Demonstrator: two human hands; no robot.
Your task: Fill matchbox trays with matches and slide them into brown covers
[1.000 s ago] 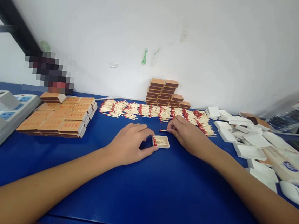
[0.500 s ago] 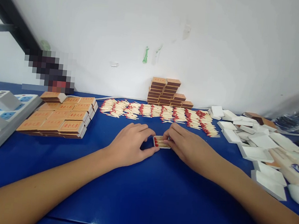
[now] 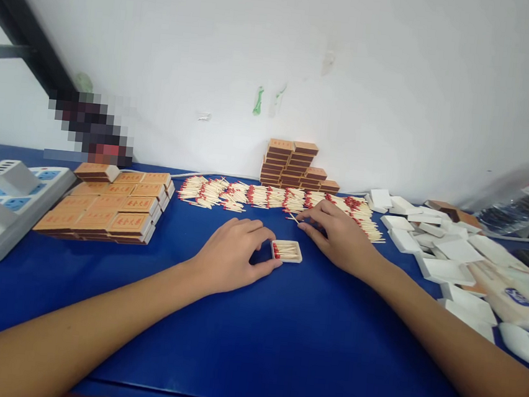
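Observation:
My left hand (image 3: 235,255) grips the left end of a small white matchbox tray (image 3: 302,252) between thumb and fingers. Several red-headed matches (image 3: 287,250) lie in that tray, heads to the left. Above and right of it, my right hand (image 3: 336,233) pinches a matchstick (image 3: 294,218) between thumb and forefinger, at the near edge of the loose match piles (image 3: 258,195). The right fingers cover part of those piles, which spread in a row along the back of the blue table (image 3: 250,347).
Closed matchboxes are stacked at left (image 3: 100,204) and against the wall (image 3: 289,163). At far left stands a power strip (image 3: 54,197) with plugs. Empty white trays (image 3: 445,269) lie heaped at right, by a tissue pack (image 3: 508,287) and a white mouse (image 3: 524,345).
My right hand has left the tray and moved up to the match piles, where it now pinches a matchstick. My left hand still holds the tray in place.

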